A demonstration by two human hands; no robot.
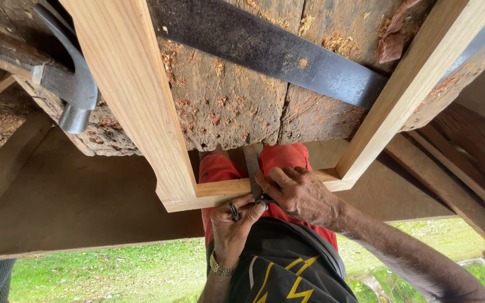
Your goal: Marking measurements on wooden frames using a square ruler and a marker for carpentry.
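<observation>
- Right hand [301,193]: fingers pressed flat on a metal square [252,168], pinning its blade against the short crosspiece of the wooden frame [220,189].
- Left hand [234,227]: fingers curled narrow round a pencil [234,211]; tip just beside the square, below the right fingertips.
- Hammer [68,84] lies well apart, on the rough workbench [225,101]; dark saw blade [270,50] crosses beyond the fingers.

Both hands [296,193] press a metal square [252,165] against the wooden frame [141,112].
</observation>
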